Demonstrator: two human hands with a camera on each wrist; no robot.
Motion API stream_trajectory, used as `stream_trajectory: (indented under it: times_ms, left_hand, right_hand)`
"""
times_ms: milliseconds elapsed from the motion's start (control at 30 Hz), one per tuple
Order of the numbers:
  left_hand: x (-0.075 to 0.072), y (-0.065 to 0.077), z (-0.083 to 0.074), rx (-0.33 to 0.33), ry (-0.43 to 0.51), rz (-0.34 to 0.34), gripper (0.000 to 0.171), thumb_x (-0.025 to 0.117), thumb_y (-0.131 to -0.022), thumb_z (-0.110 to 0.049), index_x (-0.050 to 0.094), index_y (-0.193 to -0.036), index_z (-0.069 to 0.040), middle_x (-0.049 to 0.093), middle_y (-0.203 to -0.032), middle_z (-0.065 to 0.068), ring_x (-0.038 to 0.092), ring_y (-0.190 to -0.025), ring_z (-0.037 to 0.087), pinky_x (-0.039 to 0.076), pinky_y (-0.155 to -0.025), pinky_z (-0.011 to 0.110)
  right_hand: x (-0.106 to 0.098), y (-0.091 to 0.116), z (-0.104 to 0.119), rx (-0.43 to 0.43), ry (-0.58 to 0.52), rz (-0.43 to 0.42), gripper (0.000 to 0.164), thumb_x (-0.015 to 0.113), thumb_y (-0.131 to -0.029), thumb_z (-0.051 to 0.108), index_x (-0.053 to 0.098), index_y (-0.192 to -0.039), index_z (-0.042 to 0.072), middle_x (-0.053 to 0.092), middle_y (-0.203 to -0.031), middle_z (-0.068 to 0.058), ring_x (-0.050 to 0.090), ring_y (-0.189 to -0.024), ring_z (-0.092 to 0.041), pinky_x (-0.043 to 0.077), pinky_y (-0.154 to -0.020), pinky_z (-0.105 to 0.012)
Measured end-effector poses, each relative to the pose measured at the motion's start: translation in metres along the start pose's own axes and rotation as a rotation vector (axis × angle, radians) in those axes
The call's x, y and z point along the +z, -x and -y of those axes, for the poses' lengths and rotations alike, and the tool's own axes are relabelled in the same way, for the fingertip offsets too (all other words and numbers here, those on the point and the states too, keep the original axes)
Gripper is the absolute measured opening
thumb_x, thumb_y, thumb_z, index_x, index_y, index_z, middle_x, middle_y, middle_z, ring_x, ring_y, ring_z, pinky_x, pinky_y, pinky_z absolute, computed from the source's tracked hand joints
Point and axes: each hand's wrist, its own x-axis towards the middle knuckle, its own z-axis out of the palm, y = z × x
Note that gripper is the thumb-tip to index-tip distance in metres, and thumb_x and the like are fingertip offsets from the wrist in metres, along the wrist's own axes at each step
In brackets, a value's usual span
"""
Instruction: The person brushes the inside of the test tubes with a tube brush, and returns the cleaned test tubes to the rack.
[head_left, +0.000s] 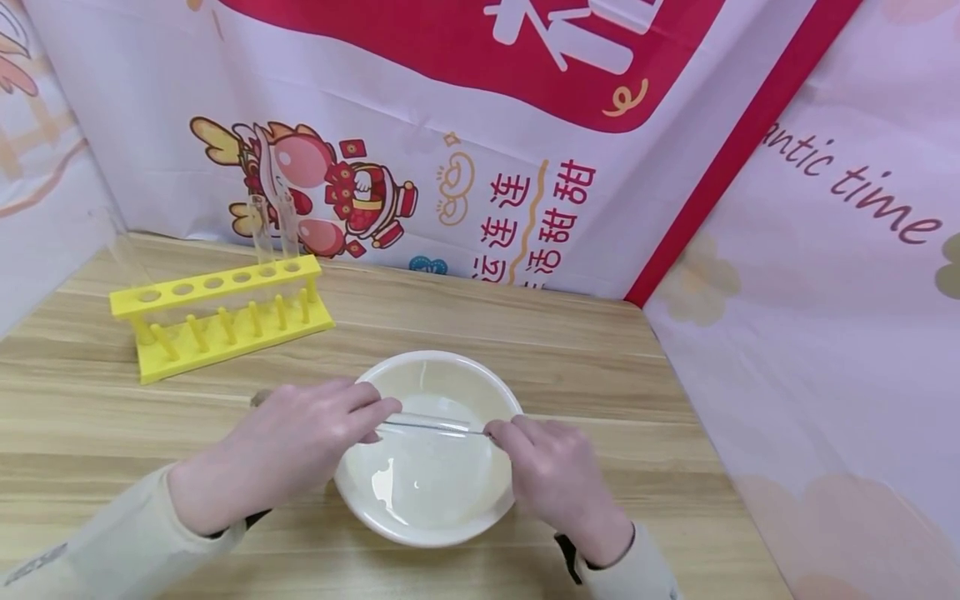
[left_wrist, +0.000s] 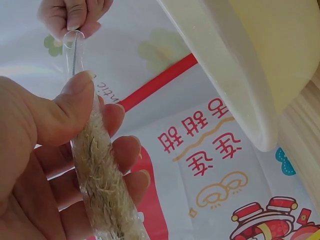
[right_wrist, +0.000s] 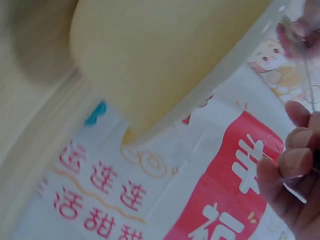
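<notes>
In the head view, my left hand (head_left: 303,429) grips a clear glass test tube (head_left: 442,421), held sideways over a white bowl (head_left: 431,512). The left wrist view shows the pale bristles of a test tube brush (left_wrist: 102,165) inside the tube, along the part in my palm. The brush's thin twisted wire (left_wrist: 75,52) comes out through the tube's mouth. At the bowl's right side, my right hand (head_left: 558,475) pinches that wire just past the mouth. Water shows in the bowl.
A yellow test tube rack (head_left: 236,333) stands at the back left of the wooden table (head_left: 600,358). It carries one clear tube (head_left: 123,250) at its left end and two tubes (head_left: 262,233) near its right end. Printed cloth (head_left: 420,117) walls the table's back and sides.
</notes>
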Motion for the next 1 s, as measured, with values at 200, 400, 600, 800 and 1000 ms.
stream_trajectory:
  times_ms: [200, 400, 600, 800, 1000]
  left_hand:
    - [-0.003, -0.001, 0.001, -0.031, 0.012, 0.037, 0.039, 0.088, -0.071, -0.010, 0.073, -0.107, -0.008, 0.067, -0.091, 0.003, 0.066, -0.075, 0.017, 0.055, -0.052, 0.030]
    - [-0.004, -0.002, 0.000, -0.031, 0.015, 0.058, 0.038, 0.087, -0.073, -0.013, 0.073, -0.108, -0.009, 0.066, -0.089, 0.001, 0.064, -0.074, 0.015, 0.052, -0.050, 0.026]
    - [-0.004, -0.003, -0.002, -0.042, 0.013, 0.096, 0.041, 0.087, -0.071, -0.011, 0.071, -0.109, -0.011, 0.063, -0.087, -0.002, 0.061, -0.072, 0.010, 0.047, -0.046, 0.023]
    - [-0.007, -0.001, -0.001, -0.055, 0.017, 0.097, 0.046, 0.088, -0.069, -0.009, 0.071, -0.112, -0.010, 0.062, -0.086, -0.002, 0.061, -0.072, 0.009, 0.050, -0.050, 0.024]
    - [-0.009, 0.003, 0.001, -0.068, 0.010, 0.098, 0.049, 0.088, -0.069, -0.006, 0.071, -0.114, -0.011, 0.064, -0.087, -0.002, 0.061, -0.072, 0.009, 0.051, -0.050, 0.025]
  right_hand:
    - [-0.004, -0.008, -0.007, -0.250, 0.306, -0.093, 0.024, 0.047, -0.095, -0.001, 0.070, -0.094, 0.001, 0.053, -0.067, -0.001, 0.044, -0.047, -0.012, 0.033, -0.040, -0.018]
    - [-0.004, -0.006, -0.014, -0.353, 0.401, -0.107, 0.020, 0.050, -0.094, 0.001, 0.069, -0.097, -0.003, 0.053, -0.069, -0.006, 0.047, -0.051, -0.015, 0.043, -0.044, -0.024]
    - [0.000, -0.004, -0.021, -0.373, 0.424, -0.128, 0.017, 0.051, -0.095, 0.002, 0.066, -0.088, -0.003, 0.049, -0.065, -0.007, 0.048, -0.051, -0.016, 0.047, -0.047, -0.027]
    - [-0.001, -0.007, -0.021, -0.356, 0.425, -0.147, 0.019, 0.050, -0.096, 0.002, 0.064, -0.083, -0.001, 0.046, -0.062, -0.004, 0.047, -0.047, -0.014, 0.049, -0.048, -0.028]
    - [-0.006, -0.012, -0.018, -0.299, 0.356, -0.126, 0.021, 0.046, -0.094, -0.002, 0.062, -0.081, 0.000, 0.040, -0.058, -0.001, 0.039, -0.045, -0.011, 0.042, -0.044, -0.023]
